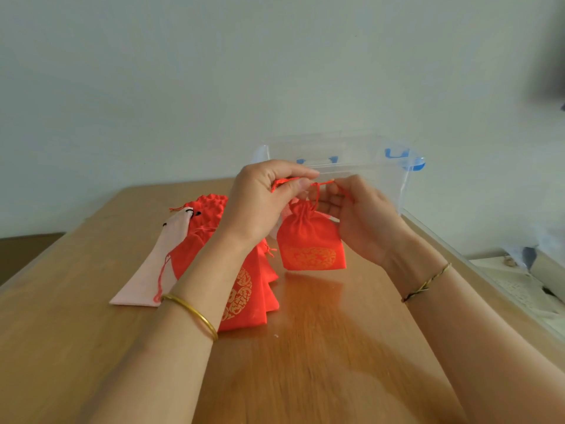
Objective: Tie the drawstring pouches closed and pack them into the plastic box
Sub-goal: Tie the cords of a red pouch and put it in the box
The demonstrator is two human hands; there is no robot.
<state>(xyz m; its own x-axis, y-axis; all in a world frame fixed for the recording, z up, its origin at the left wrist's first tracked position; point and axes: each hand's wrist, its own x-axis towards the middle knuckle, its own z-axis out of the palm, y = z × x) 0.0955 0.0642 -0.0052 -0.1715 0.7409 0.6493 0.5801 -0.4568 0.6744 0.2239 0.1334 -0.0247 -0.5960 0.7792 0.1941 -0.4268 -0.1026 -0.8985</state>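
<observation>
Just in front of the plastic box (pixel 339 149), the left hand (pixel 263 200) pinched one end of the drawstring (pixel 317 192) between thumb and forefinger, the right hand (pixel 362 220) pinched the other in curled fingers, and the red pouch (pixel 310 240) hung from it, its neck gathered, above the table (pixel 321 347).

open tabletop (pixel 336 347) front right, pouch pile (pixel 244 289) crowding left, plastic box (pixel 351 154) standing behind

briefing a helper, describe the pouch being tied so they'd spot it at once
On the wooden table, before the clear plastic box, the left hand and right hand pinch red drawstrings. The red pouch hanging from them is cinched and upright; the other red pouches lie flat.
</observation>
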